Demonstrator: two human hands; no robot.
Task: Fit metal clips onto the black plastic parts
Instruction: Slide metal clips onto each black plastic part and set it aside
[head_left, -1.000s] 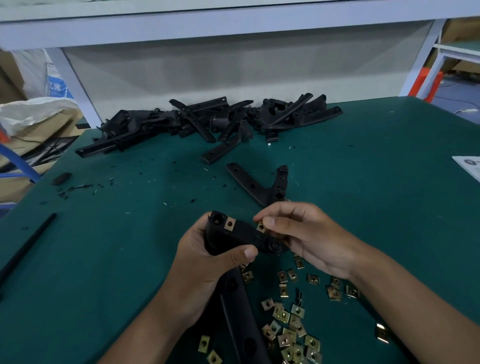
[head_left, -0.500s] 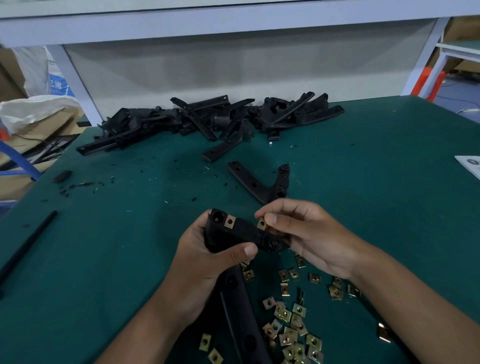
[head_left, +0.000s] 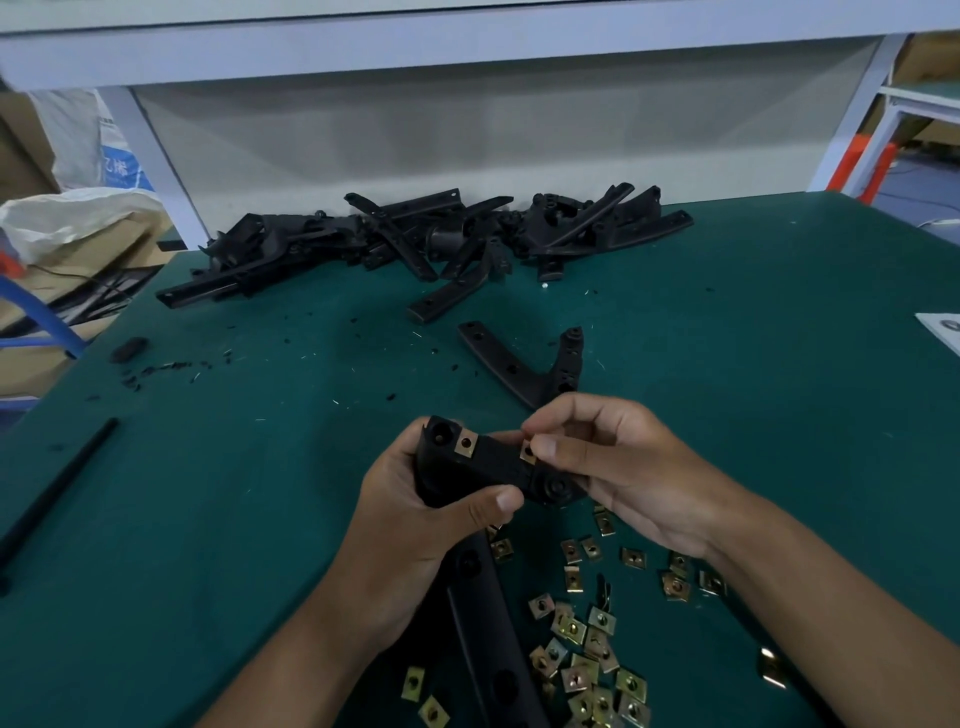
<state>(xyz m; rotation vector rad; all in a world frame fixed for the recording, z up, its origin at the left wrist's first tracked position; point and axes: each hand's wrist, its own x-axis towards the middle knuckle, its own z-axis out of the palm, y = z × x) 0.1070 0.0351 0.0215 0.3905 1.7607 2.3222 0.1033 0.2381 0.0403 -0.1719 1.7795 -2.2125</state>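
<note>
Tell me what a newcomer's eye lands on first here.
First, the two hands at centre: the left hand grips a black plastic part while the right hand pinches a metal clip at its edge. Then the loose clips scattered below, and the heap of black parts at the table's far side.

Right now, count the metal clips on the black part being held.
2. One clip sits near the end of the black part gripped by the left hand. The other clip is farther right, pinched by the right hand. The underside is hidden.
</note>
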